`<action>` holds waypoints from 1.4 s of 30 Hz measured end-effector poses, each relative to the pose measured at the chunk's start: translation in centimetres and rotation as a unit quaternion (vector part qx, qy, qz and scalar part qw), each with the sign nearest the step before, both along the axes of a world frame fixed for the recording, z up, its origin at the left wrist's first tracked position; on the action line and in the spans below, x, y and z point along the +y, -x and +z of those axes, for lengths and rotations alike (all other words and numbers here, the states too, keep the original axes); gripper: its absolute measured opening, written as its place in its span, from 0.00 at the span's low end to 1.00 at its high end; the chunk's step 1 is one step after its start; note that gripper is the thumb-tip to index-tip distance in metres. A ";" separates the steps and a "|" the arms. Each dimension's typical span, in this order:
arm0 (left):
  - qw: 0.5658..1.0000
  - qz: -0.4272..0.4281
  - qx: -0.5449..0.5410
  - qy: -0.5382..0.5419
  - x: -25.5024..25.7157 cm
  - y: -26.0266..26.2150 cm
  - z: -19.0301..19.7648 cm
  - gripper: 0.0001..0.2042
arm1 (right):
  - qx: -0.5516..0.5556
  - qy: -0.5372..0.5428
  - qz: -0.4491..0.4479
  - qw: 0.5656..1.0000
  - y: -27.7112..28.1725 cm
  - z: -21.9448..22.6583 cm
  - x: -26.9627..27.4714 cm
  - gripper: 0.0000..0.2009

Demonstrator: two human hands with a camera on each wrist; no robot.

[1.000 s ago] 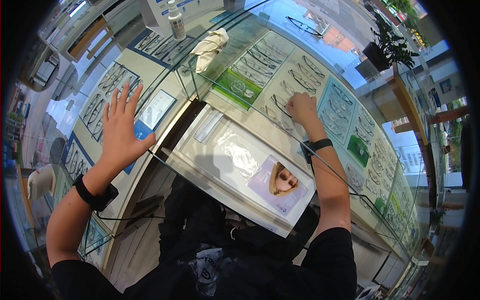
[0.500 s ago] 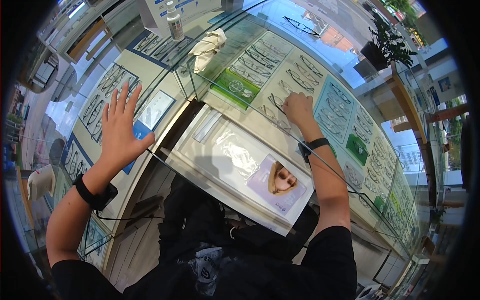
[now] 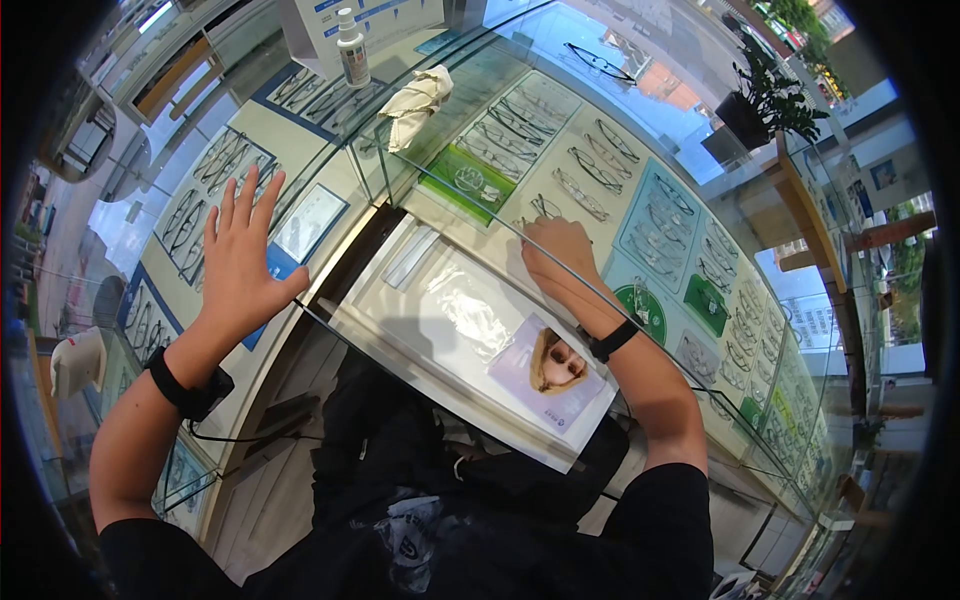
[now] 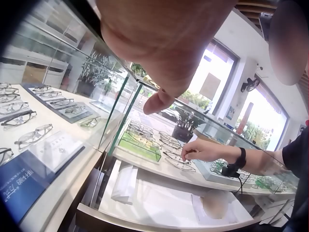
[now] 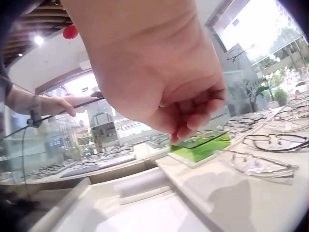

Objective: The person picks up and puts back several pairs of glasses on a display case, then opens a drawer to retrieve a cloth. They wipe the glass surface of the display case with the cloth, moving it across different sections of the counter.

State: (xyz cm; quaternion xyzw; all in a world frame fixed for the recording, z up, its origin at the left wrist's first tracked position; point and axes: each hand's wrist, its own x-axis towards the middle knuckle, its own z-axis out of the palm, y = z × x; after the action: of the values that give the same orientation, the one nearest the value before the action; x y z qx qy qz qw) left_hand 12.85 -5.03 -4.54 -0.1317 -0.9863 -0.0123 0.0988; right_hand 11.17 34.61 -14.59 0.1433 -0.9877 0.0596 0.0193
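My left hand (image 3: 243, 255), fingers spread and straight, is over the left glass counter, its thumb near the blue-edged card (image 3: 310, 225) in the head view. My right hand (image 3: 558, 255) is at the front of the right display counter, above the open drawer (image 3: 400, 335). Its fingers curl in toward the palm, and nothing shows between them in the right wrist view. Beside its knuckles lies a pair of eyeglasses (image 3: 545, 207); another pair, thin-rimmed (image 5: 260, 164), lies below the fingers. The hand overlaps part of this row in the head view.
Glass panes and edges (image 3: 470, 205) run between the counters and the drawer. A green display block (image 3: 468, 180) stands near a crumpled cloth (image 3: 415, 108) and a spray bottle (image 3: 352, 48). In the drawer lie plastic sleeves (image 3: 465, 310) and a lilac leaflet (image 3: 545, 375).
My right hand has moved left and toward me, from the middle of the eyeglasses row to the counter's front edge. The left hand stays in place.
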 end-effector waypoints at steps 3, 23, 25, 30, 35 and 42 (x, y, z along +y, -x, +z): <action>1.000 -0.001 -0.001 0.002 0.0 0.0 0.1 0.50 | -0.089 0.125 0.061 0.986 -3.7 1.5 -2.7 0.08; 0.999 0.020 -0.024 -0.016 0.2 -0.5 0.8 0.50 | 0.090 -0.031 -0.009 0.995 12.8 19.2 7.2 0.15; 0.999 0.015 -0.025 -0.020 0.3 -0.6 0.9 0.50 | 0.099 -0.079 -0.010 0.992 16.2 17.4 8.5 0.16; 0.999 0.012 -0.020 -0.032 0.2 -0.5 0.8 0.50 | 0.058 -0.160 -0.102 0.980 20.7 13.5 8.7 0.20; 0.999 0.015 -0.021 -0.027 -0.1 -0.5 0.7 0.50 | 0.008 -0.169 -0.145 0.975 22.5 12.9 7.9 0.20; 0.999 0.001 -0.020 -0.041 0.0 -0.7 0.6 0.48 | 0.081 -0.097 -0.120 0.985 17.7 17.2 6.6 0.21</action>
State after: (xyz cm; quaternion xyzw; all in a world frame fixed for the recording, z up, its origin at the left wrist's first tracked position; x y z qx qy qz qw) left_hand 13.50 -5.04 -3.92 -0.1258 -0.9869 -0.0557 0.0845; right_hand -6.57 41.22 2.65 0.0291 -0.9940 -0.0513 0.0919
